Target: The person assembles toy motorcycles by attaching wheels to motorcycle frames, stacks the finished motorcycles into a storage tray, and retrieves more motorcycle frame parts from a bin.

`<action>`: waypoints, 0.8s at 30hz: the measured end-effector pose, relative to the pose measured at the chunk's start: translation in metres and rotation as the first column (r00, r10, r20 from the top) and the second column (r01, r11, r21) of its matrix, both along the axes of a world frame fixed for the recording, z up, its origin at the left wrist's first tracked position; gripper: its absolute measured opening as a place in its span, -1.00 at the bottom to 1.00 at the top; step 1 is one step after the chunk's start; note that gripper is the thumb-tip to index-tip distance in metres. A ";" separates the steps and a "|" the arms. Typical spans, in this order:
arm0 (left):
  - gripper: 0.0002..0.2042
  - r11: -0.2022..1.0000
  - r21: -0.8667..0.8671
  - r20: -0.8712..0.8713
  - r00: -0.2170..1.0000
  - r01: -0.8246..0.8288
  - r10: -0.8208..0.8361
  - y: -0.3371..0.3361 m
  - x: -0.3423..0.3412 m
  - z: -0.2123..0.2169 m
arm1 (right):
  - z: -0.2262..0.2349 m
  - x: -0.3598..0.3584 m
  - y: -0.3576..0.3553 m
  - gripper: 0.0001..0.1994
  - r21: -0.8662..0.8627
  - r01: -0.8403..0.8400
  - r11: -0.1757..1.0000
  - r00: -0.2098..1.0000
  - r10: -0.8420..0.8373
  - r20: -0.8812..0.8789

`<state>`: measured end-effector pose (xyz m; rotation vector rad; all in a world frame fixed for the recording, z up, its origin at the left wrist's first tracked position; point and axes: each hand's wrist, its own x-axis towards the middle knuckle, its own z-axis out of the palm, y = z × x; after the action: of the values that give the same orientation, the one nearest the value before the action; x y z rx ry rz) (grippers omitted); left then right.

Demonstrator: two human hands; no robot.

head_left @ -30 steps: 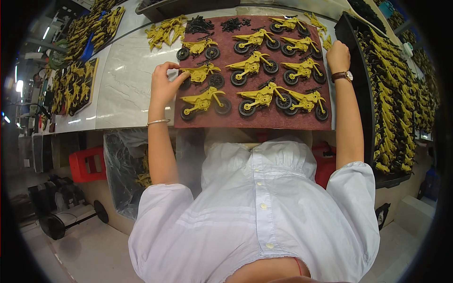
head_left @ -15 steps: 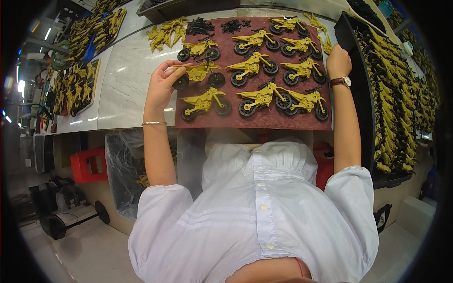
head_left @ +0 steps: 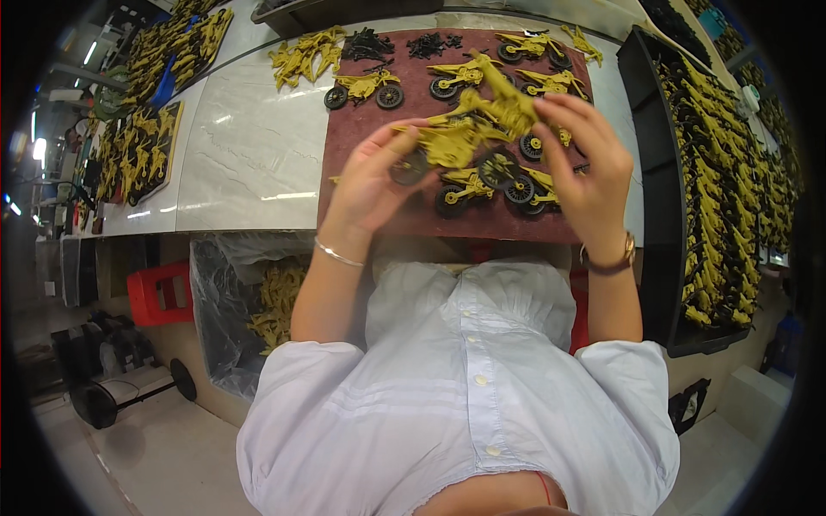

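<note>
My left hand point(head_left: 376, 176) grips a yellow toy motorcycle point(head_left: 449, 148) with black wheels by its rear end, lifted above a dark red cloth mat point(head_left: 379, 219). In my right hand point(head_left: 592, 163), a yellow plastic part point(head_left: 503, 95) is pinched between thumb and fingers and blurred by motion. The part meets or overlaps the lifted motorcycle; whether they touch I cannot tell. Several more toy motorcycles stand in rows on the mat, such as one at the upper left point(head_left: 366, 89), some partly covered by my hands.
Yellow parts lie in a pile point(head_left: 305, 58) beyond the mat's left edge, a few more point(head_left: 582, 43) at its far right. Small black parts point(head_left: 367, 46) sit at the mat's back. A black tray point(head_left: 658, 215) full of toy motorcycles stands on the right, a red stool point(head_left: 161, 292) lower left.
My left hand has raised the motorcycle off the mat and moved right. My right hand has come in from the far right edge with a yellow part in its fingers.
</note>
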<state>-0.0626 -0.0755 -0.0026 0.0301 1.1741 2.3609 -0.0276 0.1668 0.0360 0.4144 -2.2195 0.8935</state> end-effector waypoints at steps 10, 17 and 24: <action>-0.73 0.989 0.146 0.100 0.995 0.005 -0.020 0.029 0.037 -0.008 | -0.015 0.041 -0.010 -0.68 0.040 -0.158 0.987 0.979 0.151 0.136; -0.62 0.990 0.133 -0.012 0.999 0.054 -0.052 0.032 0.041 0.001 | -0.016 0.044 -0.006 -0.66 0.059 -0.188 0.980 0.975 0.179 0.132; -0.68 0.998 0.068 -0.067 0.998 -0.013 0.018 0.037 0.044 0.003 | -0.021 0.047 -0.002 -0.65 0.063 -0.196 0.979 0.973 0.186 0.136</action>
<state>-0.0189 -0.0381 0.0003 0.1251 1.1289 2.4301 0.0198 0.1652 0.0147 0.6314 -2.3683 0.9619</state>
